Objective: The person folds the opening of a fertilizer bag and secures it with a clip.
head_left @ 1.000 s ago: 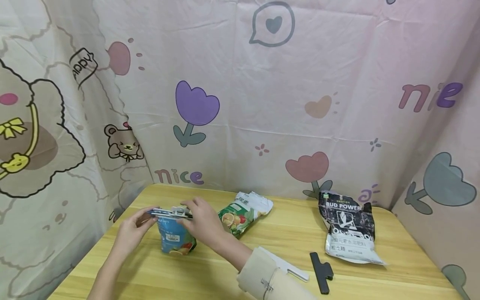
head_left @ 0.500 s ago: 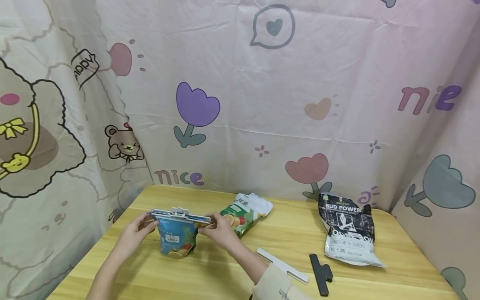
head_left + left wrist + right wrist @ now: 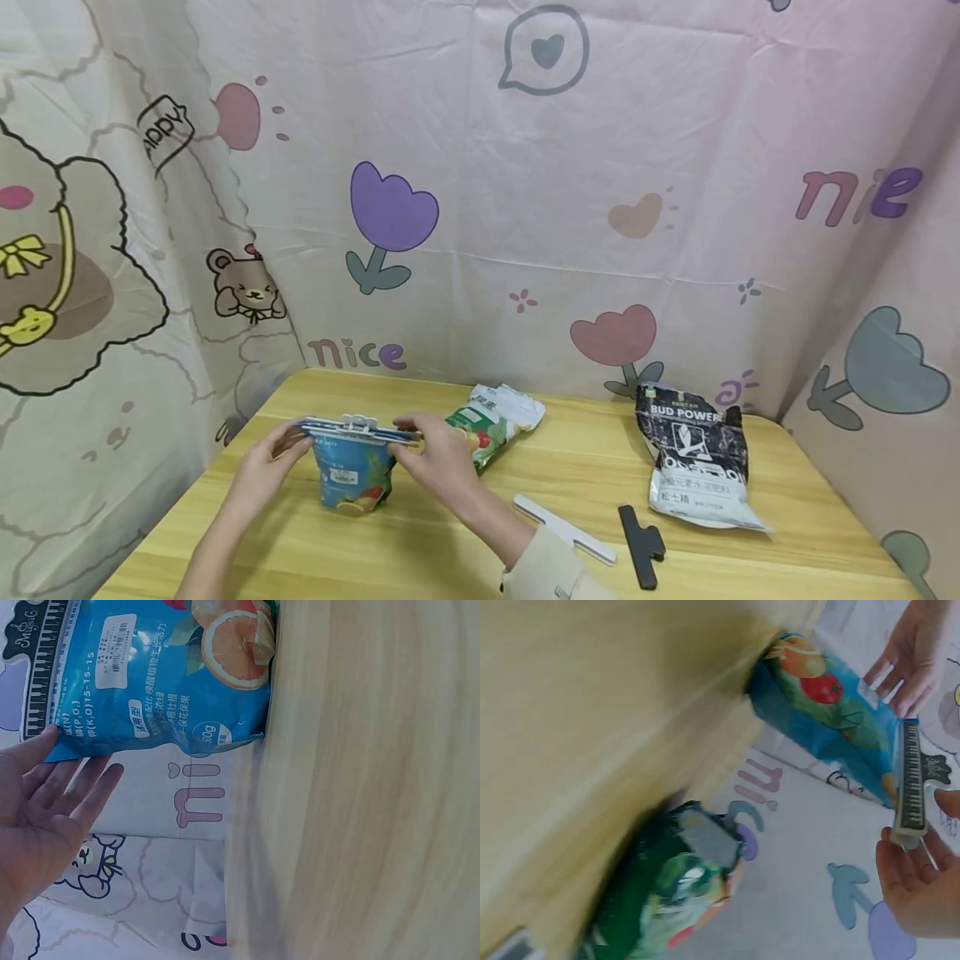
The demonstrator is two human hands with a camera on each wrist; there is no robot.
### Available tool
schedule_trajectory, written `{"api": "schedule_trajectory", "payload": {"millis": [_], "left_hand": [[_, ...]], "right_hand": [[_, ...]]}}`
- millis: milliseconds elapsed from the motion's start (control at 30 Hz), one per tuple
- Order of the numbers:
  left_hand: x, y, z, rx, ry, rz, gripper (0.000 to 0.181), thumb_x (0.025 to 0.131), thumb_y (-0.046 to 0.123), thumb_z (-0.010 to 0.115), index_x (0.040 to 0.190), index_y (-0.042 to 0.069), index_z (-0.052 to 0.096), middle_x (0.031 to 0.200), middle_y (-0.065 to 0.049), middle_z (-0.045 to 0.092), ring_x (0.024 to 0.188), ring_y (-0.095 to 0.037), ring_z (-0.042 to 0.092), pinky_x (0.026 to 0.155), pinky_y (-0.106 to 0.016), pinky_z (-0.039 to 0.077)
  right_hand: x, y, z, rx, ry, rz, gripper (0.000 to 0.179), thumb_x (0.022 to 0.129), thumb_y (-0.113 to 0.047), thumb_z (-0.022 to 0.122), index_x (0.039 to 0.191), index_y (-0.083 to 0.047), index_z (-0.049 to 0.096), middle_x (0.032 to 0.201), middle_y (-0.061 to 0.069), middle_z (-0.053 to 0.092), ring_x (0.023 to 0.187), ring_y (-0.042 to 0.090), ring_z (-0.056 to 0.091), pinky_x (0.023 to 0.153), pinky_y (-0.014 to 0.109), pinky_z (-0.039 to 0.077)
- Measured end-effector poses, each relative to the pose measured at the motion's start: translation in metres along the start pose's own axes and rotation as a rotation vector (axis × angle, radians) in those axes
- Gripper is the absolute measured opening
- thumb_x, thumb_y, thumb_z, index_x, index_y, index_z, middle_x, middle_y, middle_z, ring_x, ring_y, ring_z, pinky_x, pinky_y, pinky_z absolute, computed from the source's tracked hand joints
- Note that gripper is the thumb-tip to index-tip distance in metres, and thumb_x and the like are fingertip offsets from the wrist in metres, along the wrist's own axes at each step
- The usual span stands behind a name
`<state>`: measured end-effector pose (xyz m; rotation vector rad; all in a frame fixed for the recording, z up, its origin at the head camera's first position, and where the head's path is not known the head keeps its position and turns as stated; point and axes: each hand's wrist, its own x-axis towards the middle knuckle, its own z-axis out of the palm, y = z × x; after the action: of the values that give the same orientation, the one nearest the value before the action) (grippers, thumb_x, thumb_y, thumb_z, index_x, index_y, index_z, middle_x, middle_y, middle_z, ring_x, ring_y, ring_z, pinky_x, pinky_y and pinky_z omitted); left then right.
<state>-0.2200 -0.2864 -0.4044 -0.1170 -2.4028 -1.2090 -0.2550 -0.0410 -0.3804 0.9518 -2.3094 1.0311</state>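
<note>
A blue bag (image 3: pixel 348 475) printed with fruit stands upright on the wooden table, its top folded in a white bag clip (image 3: pixel 360 427). In the left wrist view the clip (image 3: pixel 43 671) shows a piano-key pattern. My left hand (image 3: pixel 262 468) pinches the left top corner of the bag, thumb on the near side and fingers behind. At the clip's other end, my right hand (image 3: pixel 441 462) grips it between thumb and fingers. The right wrist view has this right hand (image 3: pixel 922 889) around the end of the clip (image 3: pixel 910 776).
Behind my right hand lies a green and white bag (image 3: pixel 498 421). A white clip (image 3: pixel 566 529) and a black clip (image 3: pixel 641 546) rest on the table (image 3: pixel 420 558) to the right. Farther right is a black and white bag (image 3: pixel 697 458). A printed cloth (image 3: pixel 480 167) hangs behind the table.
My right hand has moved from the top middle of the clip to its right end and now holds it there. My left hand stays at the left corner.
</note>
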Motion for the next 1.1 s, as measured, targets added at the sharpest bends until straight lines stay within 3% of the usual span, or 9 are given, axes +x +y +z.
{"api": "schedule_trajectory", "payload": {"millis": [100,233,333,500,633,767,933,1100], "left_hand": [[-0.001,0.001,-0.001,0.005,0.011,0.015,0.032,0.092,0.010,0.057,0.118,-0.008,0.053,0.104,-0.025,0.061,0.087,0.014,0.047,0.072,-0.006,0.041],[0.001,0.001,0.000,0.003,0.015,0.022,0.031,0.091,0.007,0.057,0.117,-0.009,0.054,0.103,-0.024,0.061,0.087,0.013,0.047,0.073,-0.007,0.041],[0.001,0.001,0.001,0.001,0.029,0.035,0.029,0.090,0.005,0.058,0.116,-0.009,0.055,0.102,-0.025,0.062,0.087,0.011,0.050,0.072,-0.005,0.040],[0.000,0.001,0.001,0.019,0.050,0.052,0.030,0.090,0.003,0.058,0.115,-0.011,0.055,0.101,-0.026,0.062,0.086,0.000,0.057,0.072,-0.006,0.042],[0.000,0.003,0.001,0.058,0.050,0.034,0.031,0.090,0.003,0.058,0.117,-0.012,0.054,0.102,-0.025,0.062,0.090,-0.018,0.062,0.076,-0.025,0.051],[0.000,0.004,0.001,0.054,0.041,0.031,0.031,0.091,0.003,0.057,0.117,-0.013,0.053,0.102,-0.027,0.061,0.095,-0.038,0.059,0.077,-0.041,0.049],[0.001,0.006,0.002,0.038,0.036,0.022,0.030,0.091,0.001,0.056,0.117,-0.014,0.052,0.102,-0.028,0.060,0.097,-0.042,0.057,0.079,-0.043,0.048],[0.000,0.006,0.003,0.047,0.032,0.005,0.033,0.091,0.000,0.055,0.119,-0.016,0.049,0.103,-0.029,0.059,0.098,-0.042,0.056,0.080,-0.043,0.047]], "right_hand": [[0.008,-0.010,0.001,-0.085,-0.031,-0.073,0.030,0.084,-0.026,0.069,0.110,-0.013,0.063,0.103,-0.005,0.064,0.096,0.005,0.057,0.080,0.017,0.045],[0.020,-0.024,0.005,-0.186,-0.078,-0.135,0.034,0.086,-0.032,0.066,0.115,-0.014,0.062,0.107,-0.004,0.063,0.100,0.007,0.057,0.084,0.018,0.044],[0.027,-0.032,0.010,-0.231,-0.081,-0.162,0.031,0.087,-0.031,0.065,0.113,-0.013,0.064,0.105,-0.003,0.065,0.095,0.006,0.059,0.078,0.016,0.046],[0.032,-0.036,0.018,-0.267,-0.013,-0.214,0.021,0.085,-0.025,0.067,0.102,-0.013,0.070,0.090,-0.004,0.068,0.068,0.001,0.060,0.054,0.007,0.041],[0.034,-0.036,0.023,-0.333,0.041,-0.271,0.018,0.084,-0.026,0.067,0.098,-0.014,0.071,0.082,-0.006,0.069,0.051,-0.003,0.052,0.042,0.005,0.028],[0.037,-0.039,0.025,-0.360,0.049,-0.291,0.018,0.084,-0.026,0.067,0.097,-0.015,0.072,0.079,-0.007,0.069,0.043,-0.004,0.042,0.038,0.006,0.022],[0.039,-0.042,0.025,-0.393,0.027,-0.305,0.018,0.084,-0.026,0.068,0.097,-0.015,0.072,0.076,-0.007,0.068,0.042,-0.005,0.035,0.038,0.007,0.020],[0.040,-0.041,0.021,-0.354,-0.079,-0.247,0.026,0.086,-0.031,0.065,0.107,-0.016,0.069,0.089,-0.007,0.069,0.053,-0.004,0.049,0.044,0.007,0.032]]}}
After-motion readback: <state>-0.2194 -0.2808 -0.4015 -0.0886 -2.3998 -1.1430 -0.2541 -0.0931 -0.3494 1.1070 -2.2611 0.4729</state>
